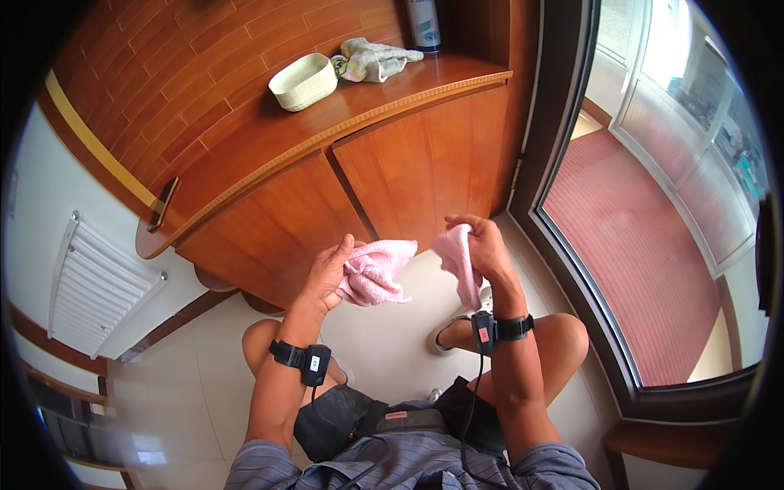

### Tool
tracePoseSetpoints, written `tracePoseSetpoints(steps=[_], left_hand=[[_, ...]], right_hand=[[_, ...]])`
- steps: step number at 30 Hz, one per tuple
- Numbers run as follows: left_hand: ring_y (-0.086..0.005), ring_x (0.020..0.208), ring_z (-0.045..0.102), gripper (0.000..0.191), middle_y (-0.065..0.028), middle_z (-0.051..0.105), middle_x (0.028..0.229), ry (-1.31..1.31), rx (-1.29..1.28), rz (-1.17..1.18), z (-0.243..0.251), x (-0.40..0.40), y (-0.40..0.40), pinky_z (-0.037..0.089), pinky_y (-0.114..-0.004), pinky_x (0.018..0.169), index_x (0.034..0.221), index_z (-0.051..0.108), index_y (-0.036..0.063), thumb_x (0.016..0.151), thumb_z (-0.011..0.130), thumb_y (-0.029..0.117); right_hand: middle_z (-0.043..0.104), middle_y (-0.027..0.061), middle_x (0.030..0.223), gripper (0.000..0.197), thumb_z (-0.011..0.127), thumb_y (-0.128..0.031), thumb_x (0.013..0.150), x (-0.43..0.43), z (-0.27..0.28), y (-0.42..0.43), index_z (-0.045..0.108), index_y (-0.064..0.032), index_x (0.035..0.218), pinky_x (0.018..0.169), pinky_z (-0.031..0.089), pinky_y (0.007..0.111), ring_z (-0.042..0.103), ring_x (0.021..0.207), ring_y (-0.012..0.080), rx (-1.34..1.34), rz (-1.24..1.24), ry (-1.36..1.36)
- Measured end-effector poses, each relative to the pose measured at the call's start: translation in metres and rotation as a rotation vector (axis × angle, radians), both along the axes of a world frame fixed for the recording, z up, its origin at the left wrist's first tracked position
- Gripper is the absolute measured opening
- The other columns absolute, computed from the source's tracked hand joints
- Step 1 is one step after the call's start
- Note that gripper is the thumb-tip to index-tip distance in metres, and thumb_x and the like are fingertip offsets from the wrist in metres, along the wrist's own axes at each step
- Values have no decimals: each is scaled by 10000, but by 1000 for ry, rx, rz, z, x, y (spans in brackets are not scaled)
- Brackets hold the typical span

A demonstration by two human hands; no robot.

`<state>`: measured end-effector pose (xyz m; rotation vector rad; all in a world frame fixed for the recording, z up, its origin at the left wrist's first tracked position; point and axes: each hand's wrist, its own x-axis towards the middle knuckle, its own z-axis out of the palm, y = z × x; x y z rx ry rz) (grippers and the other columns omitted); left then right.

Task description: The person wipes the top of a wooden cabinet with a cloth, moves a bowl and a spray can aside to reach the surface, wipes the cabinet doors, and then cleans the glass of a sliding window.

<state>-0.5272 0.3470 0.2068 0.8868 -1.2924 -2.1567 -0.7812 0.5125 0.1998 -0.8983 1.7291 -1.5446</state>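
My left hand [329, 269] grips a crumpled pink cloth [376, 272], which spreads out to the right of the fingers. Level with it, my right hand [484, 245] holds a second piece of pink cloth [456, 254] that hangs down, slightly blurred. A gap with pale floor behind it separates the two pink pieces. Both hands are in front of the wooden cabinet's doors, below its top. Each forearm wears a black strapped device with a cable.
On the wooden cabinet top [245, 165] are a cream woven basket [306, 92], a crumpled grey cloth [373, 61], a spray can [424, 27] and a phone-like object [164, 202]. A dark-framed glass door [637, 257] stands at right, a white radiator [101, 288] at left.
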Motion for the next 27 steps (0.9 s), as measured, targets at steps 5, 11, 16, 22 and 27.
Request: tracePoseSetpoints(steps=[5,11,16,22,27], left_hand=[[-283,1059,709,596,-188,694,1186,170,141,-118,19,-31,38,610,-447,936,1266,600,-45,947,719,444],[-261,1166,655,655,-148,639,1311,260,31,-214,38,-64,75,583,-419,989,1402,517,-13,825,827,2],[-206,1200,618,850,-125,606,1353,296,-170,-352,45,-76,98,544,-331,1022,1543,372,16,809,783,-109],[-131,1092,634,394,-87,664,1232,230,-285,-406,20,-101,103,529,-264,965,1368,594,-35,979,637,9],[-100,995,636,302,-61,701,1103,183,-256,-434,-3,-134,106,513,-214,892,1260,672,-30,1064,571,177]], right_hand=[[717,149,873,500,637,-157,847,14,30,79,663,33,1310,712,573,342,705,765,212,166,243,140],[707,111,1157,661,771,-274,884,32,27,106,538,-20,1447,861,543,309,667,1007,165,-33,389,-218],[709,104,1204,581,805,-111,869,41,31,111,575,-44,1398,848,588,297,708,1004,175,-495,259,-839],[748,120,1057,200,735,-34,911,25,7,128,726,-29,1111,672,646,312,752,825,196,-494,188,-658],[757,100,925,156,770,-49,902,25,56,156,751,-49,1057,584,614,287,731,694,174,-258,-7,-455]])
